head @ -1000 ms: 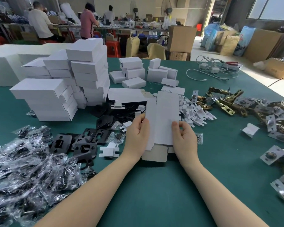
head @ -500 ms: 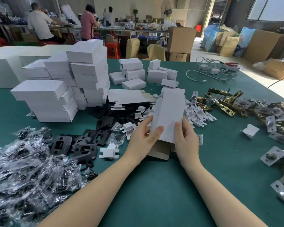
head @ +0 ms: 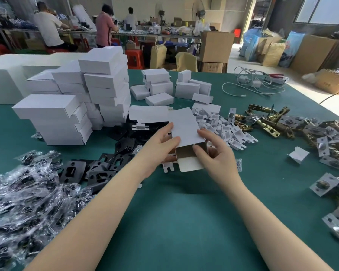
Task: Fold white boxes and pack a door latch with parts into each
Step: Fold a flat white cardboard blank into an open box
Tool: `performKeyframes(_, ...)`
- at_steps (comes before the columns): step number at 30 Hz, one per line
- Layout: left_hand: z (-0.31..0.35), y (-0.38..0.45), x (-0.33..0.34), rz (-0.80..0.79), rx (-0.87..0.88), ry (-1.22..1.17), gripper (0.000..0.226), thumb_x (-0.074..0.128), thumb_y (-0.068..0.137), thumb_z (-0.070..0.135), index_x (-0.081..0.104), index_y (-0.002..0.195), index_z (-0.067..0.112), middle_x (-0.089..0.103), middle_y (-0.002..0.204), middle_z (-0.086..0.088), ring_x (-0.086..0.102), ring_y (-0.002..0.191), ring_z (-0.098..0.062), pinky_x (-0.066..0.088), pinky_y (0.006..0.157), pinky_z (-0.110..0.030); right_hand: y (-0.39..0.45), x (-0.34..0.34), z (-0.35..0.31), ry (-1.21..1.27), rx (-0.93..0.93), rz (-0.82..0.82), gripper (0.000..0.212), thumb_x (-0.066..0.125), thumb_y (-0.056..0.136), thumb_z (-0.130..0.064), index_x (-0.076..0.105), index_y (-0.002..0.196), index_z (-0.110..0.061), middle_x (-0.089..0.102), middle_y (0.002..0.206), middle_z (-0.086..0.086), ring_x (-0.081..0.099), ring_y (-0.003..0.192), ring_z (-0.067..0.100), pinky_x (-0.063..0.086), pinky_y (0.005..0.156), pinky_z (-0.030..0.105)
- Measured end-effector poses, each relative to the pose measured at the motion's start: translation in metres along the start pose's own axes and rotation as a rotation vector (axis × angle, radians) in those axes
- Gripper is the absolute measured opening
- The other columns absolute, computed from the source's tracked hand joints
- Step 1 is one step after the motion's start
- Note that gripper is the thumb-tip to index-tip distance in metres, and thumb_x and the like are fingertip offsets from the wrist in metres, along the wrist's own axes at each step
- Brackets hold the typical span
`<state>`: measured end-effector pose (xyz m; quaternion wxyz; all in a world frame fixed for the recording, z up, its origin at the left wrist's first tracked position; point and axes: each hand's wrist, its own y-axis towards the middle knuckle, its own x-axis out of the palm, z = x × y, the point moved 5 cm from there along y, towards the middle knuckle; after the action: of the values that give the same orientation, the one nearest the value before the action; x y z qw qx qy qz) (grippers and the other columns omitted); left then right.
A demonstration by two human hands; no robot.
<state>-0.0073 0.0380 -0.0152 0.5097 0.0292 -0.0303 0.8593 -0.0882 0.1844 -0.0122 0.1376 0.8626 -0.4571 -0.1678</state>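
A small white box [head: 184,128], popped into a tube with its near end open, is held above the green table [head: 184,222] at the centre. My left hand [head: 157,151] grips its left side, thumb on top. My right hand [head: 213,153] holds the right side, thumb pressing at the open end above the lower flap [head: 190,165]. Brass door latches [head: 266,122] lie in a heap to the right. Black strike plates [head: 98,169] lie to the left, beside bagged parts [head: 24,202].
Stacks of folded white boxes [head: 98,94] stand at the back left, smaller ones [head: 160,89] behind the centre. White card inserts [head: 227,130] are piled right of the box. Flat box blanks [head: 149,114] lie behind it. Cables [head: 252,85] lie at the far right.
The flat blank has been lifted off the table and squeezed open into a tube. Both hands moved up and slightly right with it, and the near flap now hangs open.
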Motion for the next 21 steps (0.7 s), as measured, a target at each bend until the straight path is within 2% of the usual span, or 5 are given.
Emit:
performKeyframes(4,0.019,-0.007,-0.008,-0.097,0.008,-0.114,0.054,0.072,0.084,0.017,0.054,0.135,0.022,0.054,0.136,0.005,0.070,0.092,-0.007,0.056,0.072,-0.022,0.008,-0.004,-0.003,0.225,0.164,-0.035,0.027,0.063,0.095,-0.018,0.067,0.111,-0.039,0.064,0.127,-0.014,0.064,0.100,0.004,0.050,0.088,0.026)
performKeyframes(7,0.028,-0.012,-0.012,-0.150,0.003,-0.155,0.054,0.075,0.071,0.021,0.063,0.124,0.019,0.066,0.100,0.010,0.066,0.072,-0.005,0.056,0.070,-0.022,0.012,-0.003,-0.005,0.525,0.360,-0.132,0.024,0.050,0.100,-0.021,0.068,0.115,-0.026,0.072,0.113,-0.005,0.069,0.091,0.016,0.055,0.078,0.029)
performKeyframes(9,0.030,-0.013,-0.014,-0.178,0.003,-0.171,0.052,0.073,0.072,0.021,0.063,0.123,0.018,0.067,0.081,0.013,0.062,0.066,-0.005,0.055,0.067,-0.021,0.011,-0.004,-0.010,0.642,0.391,-0.216,0.029,0.052,0.094,-0.022,0.065,0.120,-0.021,0.071,0.116,-0.004,0.072,0.084,0.018,0.058,0.070,0.027)
performKeyframes(15,0.035,-0.016,-0.014,-0.236,0.029,-0.111,0.053,0.073,0.074,0.021,0.063,0.126,0.016,0.072,0.110,0.003,0.072,0.090,-0.018,0.057,0.071,-0.024,0.008,-0.012,-0.014,0.555,0.322,-0.323,0.044,0.064,0.079,-0.025,0.064,0.123,-0.021,0.068,0.120,0.005,0.069,0.093,0.022,0.054,0.069,0.021)
performKeyframes(21,0.039,-0.021,-0.009,-0.274,-0.010,-0.036,0.034,0.087,0.067,0.018,0.077,0.097,0.030,0.072,0.109,0.013,0.071,0.090,-0.014,0.056,0.073,-0.025,0.009,-0.014,-0.023,0.324,0.255,-0.279,0.030,0.082,0.063,-0.029,0.077,0.092,-0.024,0.072,0.113,-0.001,0.070,0.077,0.021,0.054,0.058,0.021)
